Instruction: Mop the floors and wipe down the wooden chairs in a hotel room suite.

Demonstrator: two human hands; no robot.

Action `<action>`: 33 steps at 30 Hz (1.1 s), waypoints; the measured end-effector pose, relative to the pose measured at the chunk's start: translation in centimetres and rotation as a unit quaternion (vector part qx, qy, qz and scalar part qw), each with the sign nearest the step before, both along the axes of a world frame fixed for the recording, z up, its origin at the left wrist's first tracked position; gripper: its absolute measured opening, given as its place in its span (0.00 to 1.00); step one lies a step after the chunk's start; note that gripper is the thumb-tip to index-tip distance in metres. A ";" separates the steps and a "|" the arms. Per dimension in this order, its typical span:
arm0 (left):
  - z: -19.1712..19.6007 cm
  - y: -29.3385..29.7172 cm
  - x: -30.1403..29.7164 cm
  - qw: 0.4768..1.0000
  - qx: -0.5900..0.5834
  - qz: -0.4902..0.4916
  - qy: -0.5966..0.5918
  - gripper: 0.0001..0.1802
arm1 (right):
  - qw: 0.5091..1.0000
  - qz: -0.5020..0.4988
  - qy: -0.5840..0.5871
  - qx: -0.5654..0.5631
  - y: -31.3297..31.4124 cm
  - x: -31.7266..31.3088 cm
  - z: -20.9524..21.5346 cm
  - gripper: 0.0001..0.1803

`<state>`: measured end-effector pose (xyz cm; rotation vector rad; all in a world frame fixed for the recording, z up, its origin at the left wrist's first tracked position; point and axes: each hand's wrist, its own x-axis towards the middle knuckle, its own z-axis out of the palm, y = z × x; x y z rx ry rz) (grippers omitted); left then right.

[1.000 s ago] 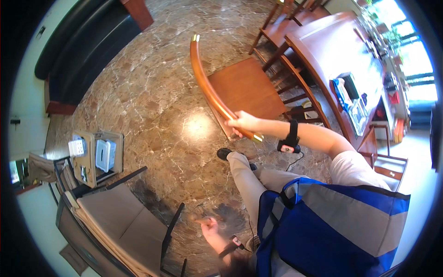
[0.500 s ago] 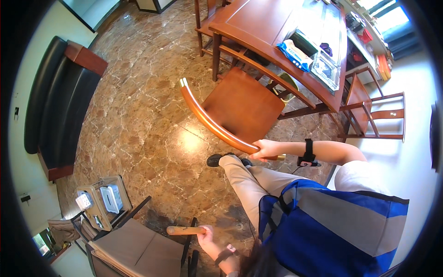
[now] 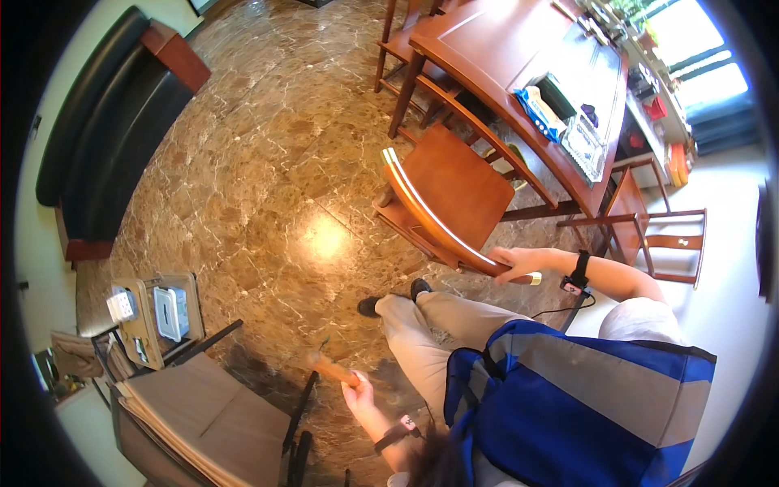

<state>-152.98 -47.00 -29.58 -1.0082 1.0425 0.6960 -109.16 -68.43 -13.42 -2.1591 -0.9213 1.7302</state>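
My right hand [image 3: 523,263] is closed round the near end of the curved top rail of a wooden chair [image 3: 466,185]. That rail is glossy brown, with pale metallic-looking tips. The chair stands at the side of a wooden table [image 3: 466,40], its seat towards the table. Lower down, my left hand [image 3: 358,394] grips a short, light wooden stick [image 3: 331,368] by one end. The stick's free end points away over the floor and is slightly blurred; its exact kind cannot be made out.
A black cushioned sofa [image 3: 105,138] is on the left. Near my left arm is a brown folding chair [image 3: 211,410], with a small tray stand [image 3: 195,304] holding containers beyond it. On the table lie a blue-white packet [image 3: 539,114] and a dark box [image 3: 554,96]. Another wooden chair [image 3: 629,207] stands right.
My view has shifted. The chair's top rail sits closer over its seat, and my right hand has moved with it. The stick in my left hand has swung to point farther forward.
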 end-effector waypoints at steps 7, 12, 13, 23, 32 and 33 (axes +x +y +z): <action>1.7 -2.9 0.8 0.766 0.473 -0.392 0.189 0.10 | 0.952 -0.044 -0.212 0.218 13.7 -3.7 10.3 0.16; 9.2 -2.5 -0.1 0.514 0.536 -0.559 0.369 0.10 | 0.824 0.260 -0.154 0.479 23.4 -17.5 17.1 0.17; 9.3 -1.7 -0.5 0.552 0.506 -0.576 0.327 0.10 | 0.783 0.334 -0.146 0.504 25.0 -20.2 17.7 0.17; 3.4 -5.1 -3.9 0.867 0.487 0.051 0.092 0.12 | 0.429 0.760 -0.182 0.452 31.2 -33.5 17.4 0.20; 2.5 -3.5 -4.3 0.870 0.453 0.102 0.168 0.19 | 0.626 0.747 -0.066 -0.214 39.3 -37.4 13.9 0.27; 3.3 -3.4 -4.5 0.907 0.361 0.169 0.140 0.20 | 0.624 0.717 -0.051 -0.305 40.1 -37.6 13.0 0.26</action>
